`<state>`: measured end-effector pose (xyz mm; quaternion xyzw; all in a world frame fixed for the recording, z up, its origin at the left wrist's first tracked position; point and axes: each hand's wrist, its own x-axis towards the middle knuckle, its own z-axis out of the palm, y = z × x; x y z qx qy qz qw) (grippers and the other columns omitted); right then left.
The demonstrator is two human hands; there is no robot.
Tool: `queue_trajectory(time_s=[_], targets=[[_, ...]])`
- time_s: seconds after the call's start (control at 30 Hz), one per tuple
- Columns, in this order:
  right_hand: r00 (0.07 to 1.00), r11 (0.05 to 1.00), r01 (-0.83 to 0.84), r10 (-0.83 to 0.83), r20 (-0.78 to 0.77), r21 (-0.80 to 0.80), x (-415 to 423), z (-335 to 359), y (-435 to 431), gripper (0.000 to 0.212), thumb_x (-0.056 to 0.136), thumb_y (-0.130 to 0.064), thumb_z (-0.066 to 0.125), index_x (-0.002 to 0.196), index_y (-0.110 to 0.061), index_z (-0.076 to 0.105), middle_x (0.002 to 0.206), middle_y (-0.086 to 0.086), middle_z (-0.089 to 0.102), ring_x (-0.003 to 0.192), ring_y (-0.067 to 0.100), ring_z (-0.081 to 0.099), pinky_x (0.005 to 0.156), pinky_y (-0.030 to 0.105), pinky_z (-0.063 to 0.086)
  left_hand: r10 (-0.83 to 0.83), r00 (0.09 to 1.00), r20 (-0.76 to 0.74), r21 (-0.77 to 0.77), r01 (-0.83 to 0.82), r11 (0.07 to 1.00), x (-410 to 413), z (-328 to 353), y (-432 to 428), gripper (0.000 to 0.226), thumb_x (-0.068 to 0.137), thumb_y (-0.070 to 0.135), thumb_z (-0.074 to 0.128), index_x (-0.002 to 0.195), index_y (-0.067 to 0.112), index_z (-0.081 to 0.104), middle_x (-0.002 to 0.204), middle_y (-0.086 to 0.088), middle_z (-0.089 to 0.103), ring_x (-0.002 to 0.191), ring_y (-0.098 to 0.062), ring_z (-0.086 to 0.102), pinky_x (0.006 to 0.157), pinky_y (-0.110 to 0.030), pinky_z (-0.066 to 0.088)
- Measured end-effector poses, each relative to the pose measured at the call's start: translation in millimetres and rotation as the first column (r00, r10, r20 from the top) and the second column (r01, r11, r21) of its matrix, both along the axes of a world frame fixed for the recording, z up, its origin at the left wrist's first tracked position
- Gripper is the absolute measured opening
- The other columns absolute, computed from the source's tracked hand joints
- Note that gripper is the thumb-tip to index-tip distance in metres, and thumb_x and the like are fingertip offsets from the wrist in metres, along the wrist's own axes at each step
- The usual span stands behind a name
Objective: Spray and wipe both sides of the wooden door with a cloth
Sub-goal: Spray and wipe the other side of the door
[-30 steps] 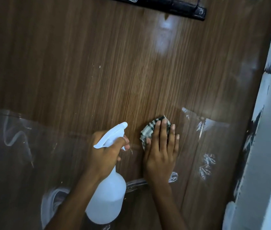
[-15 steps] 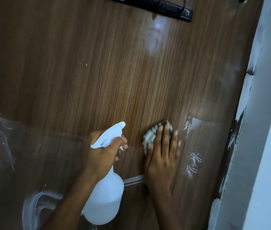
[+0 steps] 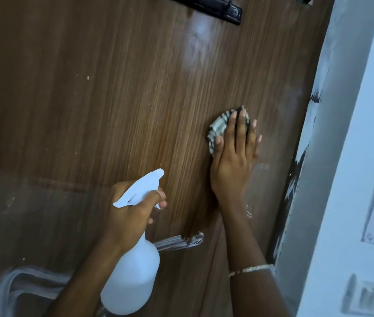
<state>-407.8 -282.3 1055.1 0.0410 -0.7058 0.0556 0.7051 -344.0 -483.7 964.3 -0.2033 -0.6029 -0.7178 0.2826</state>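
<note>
Checked cloth, soft and limp, lies bunched under the right hand, whose straight fingers, close together, press it flat on the wooden door toward its right edge. It probably slides easily on the glossy veneer, so flat palm pressure suits it best. Lower left, the left hand curls round the neck of the light-looking plastic spray bottle.

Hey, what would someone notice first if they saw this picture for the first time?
The right hand presses a checked cloth flat against the wooden door, right of centre. Lower down, the left hand grips a white spray bottle by its neck. A black bolt sits at the door's top edge.
</note>
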Motion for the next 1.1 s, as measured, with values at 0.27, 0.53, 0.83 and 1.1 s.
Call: queue_trajectory(time_s=[0.27,0.53,0.83,1.1], targets=[[0.991,0.996,0.001,-0.013,0.13,0.09,12.1,-151.3,14.1,0.053,0.109,-0.031,0.036,0.159,-0.011,0.035,0.17,0.006,0.024,0.157,0.032,0.022,0.122,0.06,0.026,-0.072,0.995,-0.068,0.005,0.073,0.997,9.6,8.1,16.5,0.017,0.07,0.03,0.062,0.075,0.017,0.071,0.069,0.004,0.074,0.07,-0.012,0.072,0.047,-0.019,0.052],[0.999,0.996,0.02,-0.023,0.038,0.082,8.0,-5.6,49.0,0.055,0.112,-0.034,0.029,0.162,-0.012,0.028,0.171,0.007,0.021,0.159,0.027,0.012,0.127,0.053,0.014,-0.101,0.994,-0.045,0.0,0.101,0.995,3.6,7.4,31.9,0.036,0.069,0.036,0.062,0.093,0.009,0.07,0.075,0.003,0.074,0.079,-0.017,0.071,0.05,-0.016,0.052],[0.993,0.996,0.059,-0.052,0.102,-0.066,14.4,-129.9,54.9,0.054,0.111,-0.034,0.031,0.16,-0.01,0.033,0.17,0.008,0.023,0.159,0.03,0.014,0.122,0.061,0.024,-0.107,0.993,-0.048,-0.011,0.107,0.994,3.9,2.5,39.0,0.036,0.068,0.037,0.063,0.091,0.009,0.071,0.075,0.002,0.074,0.078,-0.02,0.071,0.051,-0.018,0.052],[0.995,0.996,0.091,-0.089,0.036,-0.028,15.7,-82.4,77.1,0.054,0.112,-0.034,0.029,0.16,-0.01,0.032,0.169,0.008,0.026,0.158,0.028,0.016,0.123,0.057,0.025,-0.164,0.986,-0.038,-0.024,0.163,0.986,4.8,3.4,57.6,0.036,0.074,0.033,0.07,0.096,0.006,0.069,0.074,0.001,0.074,0.072,-0.011,0.07,0.048,-0.014,0.05]])
